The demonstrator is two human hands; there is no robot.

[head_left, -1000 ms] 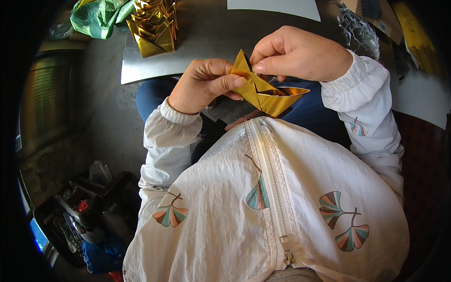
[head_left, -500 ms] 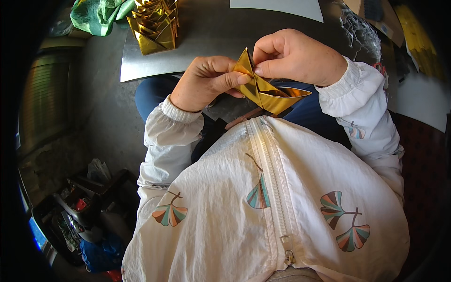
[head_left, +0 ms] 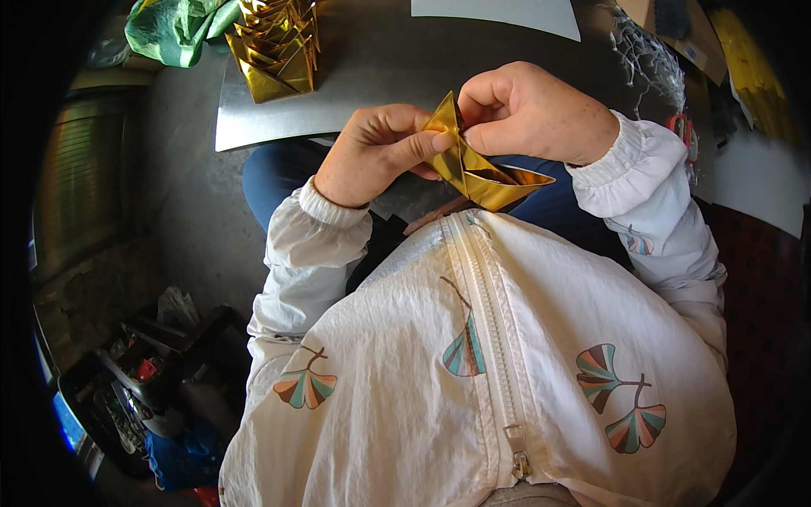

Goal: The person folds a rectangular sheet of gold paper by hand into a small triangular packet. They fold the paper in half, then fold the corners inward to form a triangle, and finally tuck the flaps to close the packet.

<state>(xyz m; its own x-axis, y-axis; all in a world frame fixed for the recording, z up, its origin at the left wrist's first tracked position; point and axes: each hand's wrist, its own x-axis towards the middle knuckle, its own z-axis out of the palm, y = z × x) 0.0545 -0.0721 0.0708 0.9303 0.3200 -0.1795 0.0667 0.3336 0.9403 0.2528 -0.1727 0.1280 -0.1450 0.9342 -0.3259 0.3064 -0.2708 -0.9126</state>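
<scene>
A folded gold foil paper ingot, boat-shaped with two pointed ends, is held over my lap just past the hem of my white jacket. My left hand pinches its left side between thumb and fingers. At the upper pointed end, my right hand has thumb and forefinger closed together on the foil. The right fingertips partly cover the fold they touch. On the table at the far left stands a nested stack of similar gold foil ingots.
The dark metal table has its near edge just beyond my knees. White paper lies at its back. A green plastic bag is beside the stack. Red-handled scissors and tangled white netting are at the right. A cluttered black bin stands lower left.
Both hands and the gold paper ingot have shifted slightly toward me. The ingot's open fold looks narrower, and both hands keep their grip.
</scene>
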